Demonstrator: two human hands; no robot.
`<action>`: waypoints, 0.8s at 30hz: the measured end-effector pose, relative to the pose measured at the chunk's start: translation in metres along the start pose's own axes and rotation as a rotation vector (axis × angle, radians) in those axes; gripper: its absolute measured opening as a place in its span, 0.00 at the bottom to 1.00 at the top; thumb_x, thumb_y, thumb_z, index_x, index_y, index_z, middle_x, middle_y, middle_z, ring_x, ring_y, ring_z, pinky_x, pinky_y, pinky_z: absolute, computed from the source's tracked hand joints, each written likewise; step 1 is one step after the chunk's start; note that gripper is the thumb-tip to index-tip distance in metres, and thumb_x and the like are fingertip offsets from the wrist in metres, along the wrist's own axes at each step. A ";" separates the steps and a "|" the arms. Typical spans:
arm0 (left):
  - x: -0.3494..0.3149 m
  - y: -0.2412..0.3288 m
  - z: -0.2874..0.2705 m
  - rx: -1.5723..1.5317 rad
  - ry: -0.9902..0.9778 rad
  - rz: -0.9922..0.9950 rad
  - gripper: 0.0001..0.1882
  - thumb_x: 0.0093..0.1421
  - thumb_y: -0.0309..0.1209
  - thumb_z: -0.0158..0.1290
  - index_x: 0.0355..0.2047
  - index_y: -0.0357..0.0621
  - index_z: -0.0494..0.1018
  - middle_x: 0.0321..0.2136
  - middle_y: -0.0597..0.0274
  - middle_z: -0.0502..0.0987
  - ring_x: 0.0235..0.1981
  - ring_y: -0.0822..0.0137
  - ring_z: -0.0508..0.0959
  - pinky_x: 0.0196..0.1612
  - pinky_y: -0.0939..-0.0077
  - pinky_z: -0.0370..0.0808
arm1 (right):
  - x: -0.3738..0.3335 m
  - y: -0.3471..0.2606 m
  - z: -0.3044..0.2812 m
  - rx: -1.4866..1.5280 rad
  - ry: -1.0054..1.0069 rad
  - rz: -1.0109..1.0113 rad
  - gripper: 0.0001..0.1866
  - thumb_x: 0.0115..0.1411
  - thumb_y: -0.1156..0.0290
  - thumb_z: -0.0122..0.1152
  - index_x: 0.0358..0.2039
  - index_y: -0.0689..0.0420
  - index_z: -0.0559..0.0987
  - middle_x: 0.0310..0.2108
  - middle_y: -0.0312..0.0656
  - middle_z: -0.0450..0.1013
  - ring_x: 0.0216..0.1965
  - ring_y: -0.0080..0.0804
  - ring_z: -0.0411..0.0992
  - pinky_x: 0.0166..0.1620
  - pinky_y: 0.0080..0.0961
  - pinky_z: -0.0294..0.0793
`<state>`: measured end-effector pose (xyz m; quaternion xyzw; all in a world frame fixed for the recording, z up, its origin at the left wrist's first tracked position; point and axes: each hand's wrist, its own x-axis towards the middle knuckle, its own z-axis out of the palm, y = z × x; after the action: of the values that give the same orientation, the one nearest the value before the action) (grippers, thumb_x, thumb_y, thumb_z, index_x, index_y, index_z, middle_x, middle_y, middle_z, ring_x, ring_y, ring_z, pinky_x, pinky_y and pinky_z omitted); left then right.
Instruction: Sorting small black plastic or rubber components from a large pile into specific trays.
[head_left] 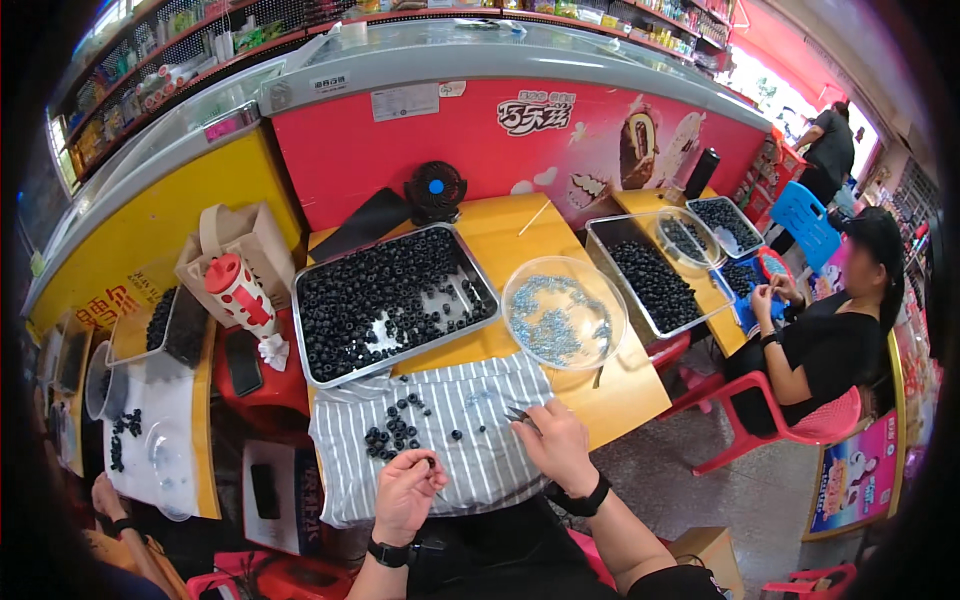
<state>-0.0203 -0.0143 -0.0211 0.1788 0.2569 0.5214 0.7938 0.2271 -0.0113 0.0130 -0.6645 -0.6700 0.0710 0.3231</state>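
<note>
My left hand [404, 494] is closed, its thumb and fingertips pinching a small black ring-shaped part [431, 463] above the striped cloth [345, 440]. My right hand [557, 446] is closed on a small dark pointed metal tool [517, 414], whose tip points left; its exact kind is unclear. Between and beyond my hands, several loose black ring-shaped parts [394, 430] lie on the cloth, with some tiny silvery pieces [480, 398] farther back. A metal tray [487, 266] full of the black parts stands behind the cloth. Right of it, a round clear tray [618, 310] holds small silvery-blue pieces.
A small black fan [436, 190] stands behind the metal tray. To the left are a red-and-white tumbler [240, 292], a paper bag [258, 240] and a phone [243, 362] on a red stool. A co-worker [840, 310] sits at the right; another person's arm [125, 525] shows lower left.
</note>
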 end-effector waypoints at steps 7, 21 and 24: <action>0.007 -0.006 -0.009 -0.065 -0.120 -0.034 0.09 0.62 0.24 0.52 0.43 0.34 0.73 0.35 0.52 0.78 0.33 0.61 0.78 0.38 0.72 0.76 | 0.026 -0.006 -0.007 -0.079 -0.004 -0.191 0.06 0.47 0.73 0.65 0.26 0.60 0.77 0.28 0.46 0.68 0.32 0.46 0.69 0.34 0.40 0.67; 0.011 0.010 0.015 1.316 0.078 0.531 0.07 0.55 0.24 0.57 0.34 0.36 0.76 0.28 0.53 0.73 0.27 0.58 0.77 0.30 0.68 0.73 | 0.046 -0.023 0.027 0.168 -0.224 -0.101 0.05 0.49 0.76 0.62 0.27 0.61 0.75 0.29 0.50 0.72 0.32 0.50 0.73 0.35 0.39 0.72; 0.011 0.007 0.023 1.501 0.138 0.700 0.07 0.53 0.22 0.57 0.33 0.37 0.76 0.27 0.50 0.71 0.25 0.50 0.74 0.27 0.63 0.70 | 0.026 -0.042 0.020 0.416 -0.245 -0.078 0.06 0.49 0.80 0.62 0.29 0.62 0.75 0.27 0.47 0.72 0.29 0.45 0.73 0.31 0.33 0.70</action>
<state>-0.0083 -0.0016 -0.0014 0.6979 0.5141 0.4380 0.2382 0.1836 0.0150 0.0275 -0.5438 -0.7002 0.2753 0.3717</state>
